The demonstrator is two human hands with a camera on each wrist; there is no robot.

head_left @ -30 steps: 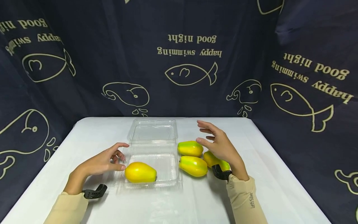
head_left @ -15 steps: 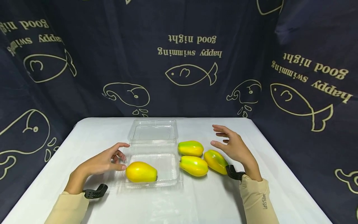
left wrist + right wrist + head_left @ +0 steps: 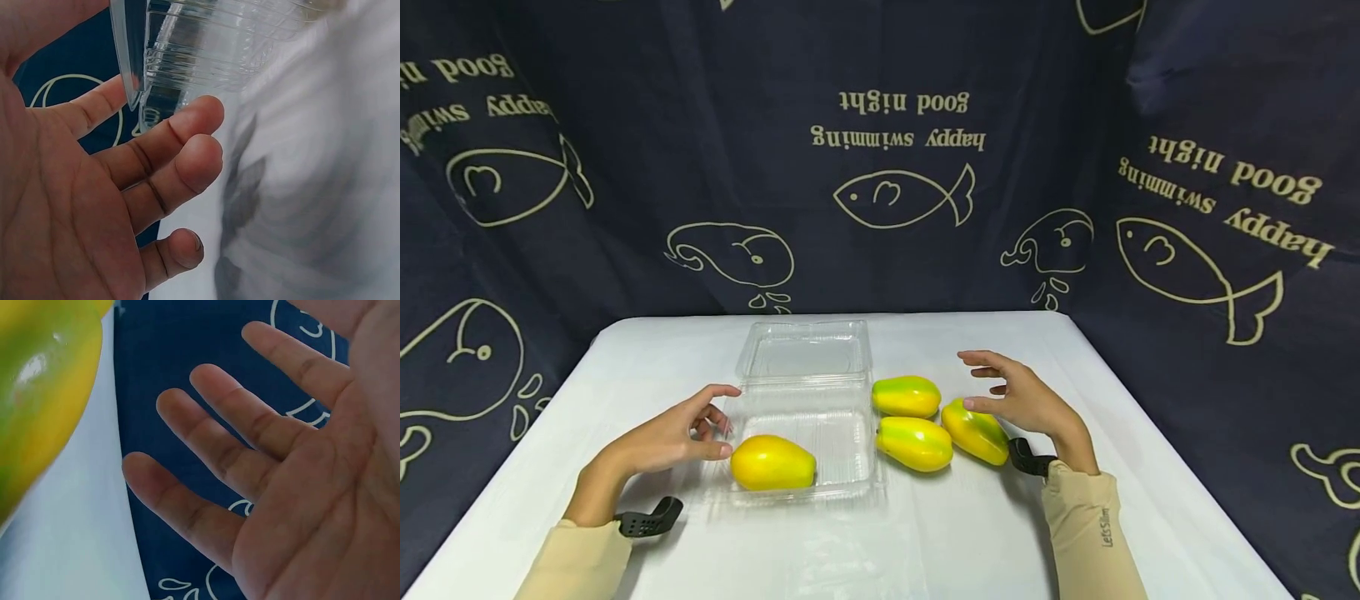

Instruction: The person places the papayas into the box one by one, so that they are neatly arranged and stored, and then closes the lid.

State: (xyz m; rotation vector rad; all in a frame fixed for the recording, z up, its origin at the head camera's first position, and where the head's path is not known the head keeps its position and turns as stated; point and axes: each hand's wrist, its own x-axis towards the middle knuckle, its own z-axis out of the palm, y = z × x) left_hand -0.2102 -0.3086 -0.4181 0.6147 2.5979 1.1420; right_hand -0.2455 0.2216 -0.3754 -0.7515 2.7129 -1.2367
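Observation:
A clear plastic clamshell box [image 3: 850, 425] lies with its lid [image 3: 805, 350] folded back, and one yellow papaya [image 3: 772, 462] sits in its front left corner. At the box's left side is my left hand [image 3: 666, 437], fingers loosely bent, thumb and forefinger at the rim; the left wrist view shows the palm holding nothing. My right hand [image 3: 1026, 400] hovers over the rightmost papaya [image 3: 976, 433], fingers spread and relaxed. The right wrist view shows that green-and-yellow papaya [image 3: 44, 394] apart from the fingers.
Two more papayas, a rear one [image 3: 906, 396] and a front one [image 3: 915, 443], lie right of the box, close to its edge. A white cloth covers the table [image 3: 647, 367]. Behind it hangs a dark blue curtain [image 3: 910, 267] with fish drawings.
My right hand has moved right, away from the two papayas beside the box, then lowered toward the rightmost papaya. The left hand has stayed at the box's side.

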